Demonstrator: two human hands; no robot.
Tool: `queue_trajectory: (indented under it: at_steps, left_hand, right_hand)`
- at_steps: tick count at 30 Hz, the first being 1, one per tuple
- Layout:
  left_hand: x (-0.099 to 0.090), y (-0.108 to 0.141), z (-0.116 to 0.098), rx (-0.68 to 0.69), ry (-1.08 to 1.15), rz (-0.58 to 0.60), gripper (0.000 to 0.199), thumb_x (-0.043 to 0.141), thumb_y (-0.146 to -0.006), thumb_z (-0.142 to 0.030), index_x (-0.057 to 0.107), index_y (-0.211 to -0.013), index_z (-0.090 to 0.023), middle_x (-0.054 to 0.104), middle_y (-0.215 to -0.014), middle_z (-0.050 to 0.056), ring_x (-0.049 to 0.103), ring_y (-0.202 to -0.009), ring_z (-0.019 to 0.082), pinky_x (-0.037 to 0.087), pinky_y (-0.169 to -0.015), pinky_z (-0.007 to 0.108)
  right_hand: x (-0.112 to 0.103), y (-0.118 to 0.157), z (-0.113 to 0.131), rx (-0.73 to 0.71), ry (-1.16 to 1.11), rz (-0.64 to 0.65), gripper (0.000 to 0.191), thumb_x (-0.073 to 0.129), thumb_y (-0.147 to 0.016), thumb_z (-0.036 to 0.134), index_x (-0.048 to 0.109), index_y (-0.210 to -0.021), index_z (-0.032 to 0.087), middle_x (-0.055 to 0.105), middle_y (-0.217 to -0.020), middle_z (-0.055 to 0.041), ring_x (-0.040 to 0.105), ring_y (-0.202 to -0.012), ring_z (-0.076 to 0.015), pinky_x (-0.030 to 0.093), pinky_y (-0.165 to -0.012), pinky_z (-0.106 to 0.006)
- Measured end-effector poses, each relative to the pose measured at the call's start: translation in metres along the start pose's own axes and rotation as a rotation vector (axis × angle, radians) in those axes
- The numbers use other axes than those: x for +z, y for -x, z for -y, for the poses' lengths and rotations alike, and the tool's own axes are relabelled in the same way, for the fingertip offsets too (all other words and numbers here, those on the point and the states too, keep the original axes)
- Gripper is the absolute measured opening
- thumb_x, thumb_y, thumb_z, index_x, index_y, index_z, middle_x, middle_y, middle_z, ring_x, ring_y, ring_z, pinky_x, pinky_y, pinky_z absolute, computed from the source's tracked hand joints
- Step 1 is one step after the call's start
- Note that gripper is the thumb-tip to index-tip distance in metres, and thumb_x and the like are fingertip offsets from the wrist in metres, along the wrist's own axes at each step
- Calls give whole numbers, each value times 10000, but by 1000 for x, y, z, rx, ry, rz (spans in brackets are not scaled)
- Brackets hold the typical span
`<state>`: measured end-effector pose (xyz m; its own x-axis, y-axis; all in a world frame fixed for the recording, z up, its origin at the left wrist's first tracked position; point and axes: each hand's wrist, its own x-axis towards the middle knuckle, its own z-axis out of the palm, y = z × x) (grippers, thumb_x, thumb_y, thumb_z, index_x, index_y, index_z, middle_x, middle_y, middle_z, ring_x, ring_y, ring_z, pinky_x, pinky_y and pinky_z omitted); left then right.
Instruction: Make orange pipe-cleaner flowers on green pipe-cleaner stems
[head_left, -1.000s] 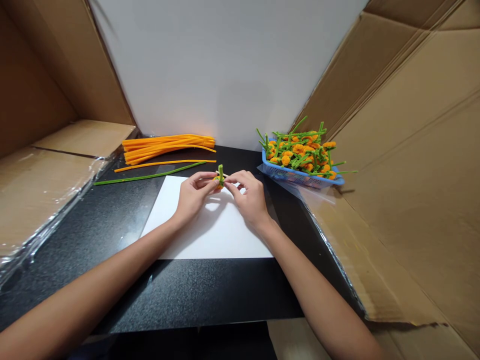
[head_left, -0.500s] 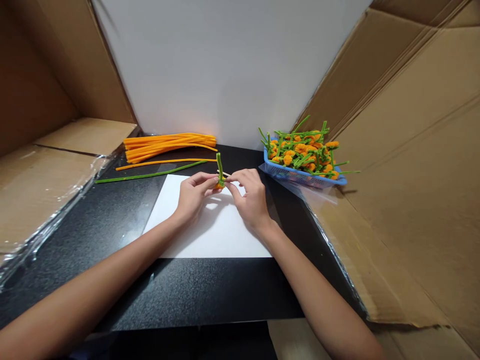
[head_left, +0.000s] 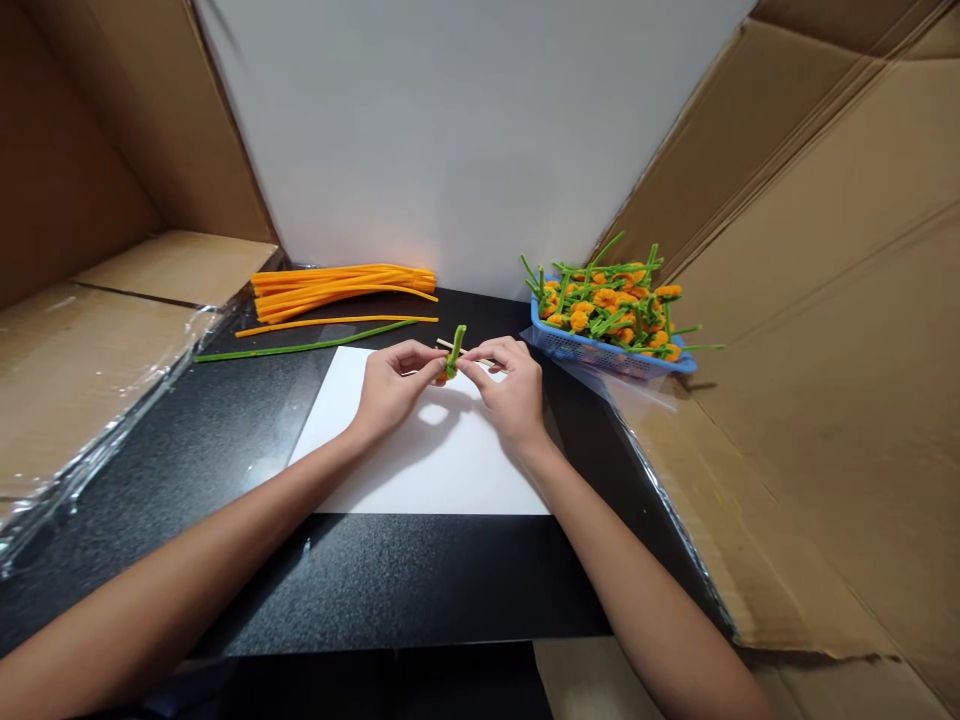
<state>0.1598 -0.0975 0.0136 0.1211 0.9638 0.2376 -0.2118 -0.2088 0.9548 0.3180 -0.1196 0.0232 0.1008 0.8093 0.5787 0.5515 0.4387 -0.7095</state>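
My left hand [head_left: 394, 388] and my right hand [head_left: 510, 392] meet over a white paper sheet [head_left: 420, 470], their fingertips pinching a short green pipe-cleaner stem [head_left: 454, 352]. The stem tilts slightly right, and a bit of orange shows at its base. A thin pale stick [head_left: 469, 350] runs sideways through my fingers, partly hidden by them. Behind my left hand lie a bundle of orange pipe cleaners [head_left: 337, 292], a single orange pipe cleaner [head_left: 337, 320] and a single green pipe cleaner [head_left: 300, 348].
A blue plastic basket [head_left: 600, 350] at the back right holds several orange pipe-cleaner flowers on green stems [head_left: 607, 305]. The black table [head_left: 375, 580] has a plastic-covered edge on each side. Cardboard panels flank it, and a white wall stands behind.
The green stem has gone from upright to tilted right and looks shorter above my fingers. Both hands have shifted slightly right, and more of the pale stick shows.
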Motion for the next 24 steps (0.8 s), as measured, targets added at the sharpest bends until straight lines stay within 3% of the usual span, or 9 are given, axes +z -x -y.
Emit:
queue_trajectory:
  at_steps: [4,11,16,20,24]
  left_hand:
    - [2,5,2,88,-130,-35,227,768,-757,-361,717,-811,-147,733,-800,59,695,-710,172,548,-671,272]
    - [1,8,5,107,-247,-39,185,716,-796,-337,705,-808,-153,740,-846,60,704,-759,185,536,-676,264]
    - [3,9,3,97,-220,-20,187,716,-793,-339,699,-804,-153,735,-811,52,693,-728,174,528,-673,259]
    - [3,8,3,88,-213,-62,184,736,-765,-332,685,-777,-155,736,-801,49,690,-715,176,522,-663,258]
    - [2,8,3,91,-225,-72,170,736,-765,-322,686,-778,-160,749,-844,55,697,-734,181,526,-676,264]
  right_hand:
    - [4,2,-1,65,-60,-14,71,727,-812,287,749,-776,229,687,-849,-51,592,-886,-219,482,-671,-315]
    - [11,4,-3,284,-323,-4,150,755,-768,338,759,-772,188,702,-887,-59,649,-831,-200,486,-682,-304]
    - [12,4,-2,259,-347,37,222,740,-789,413,762,-793,192,698,-923,-69,653,-864,-207,494,-682,-303]
    - [11,4,-1,196,-327,119,166,742,-783,365,752,-848,213,703,-957,-56,643,-914,-207,498,-699,-296]
    - [11,4,2,192,-301,103,144,750,-769,331,750,-852,213,703,-950,-55,629,-922,-207,489,-713,-299]
